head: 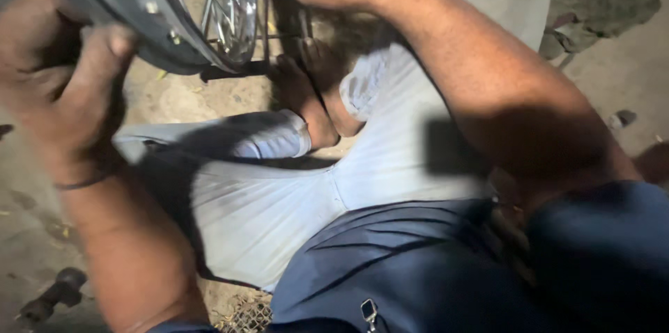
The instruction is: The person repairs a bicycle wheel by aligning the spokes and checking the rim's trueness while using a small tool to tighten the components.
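Wheel (188, 5), grey rim, shiny metal spokes

no packages, labels, signs or screens show anywhere in this view.

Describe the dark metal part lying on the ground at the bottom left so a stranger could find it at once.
Start at the spoked wheel that the left hand grips at the top left, then follow that forearm down to the bottom left corner. There, on the bare ground, lies a short dark axle-like rod with a thicker knob at its upper end. It is the only loose metal piece there.
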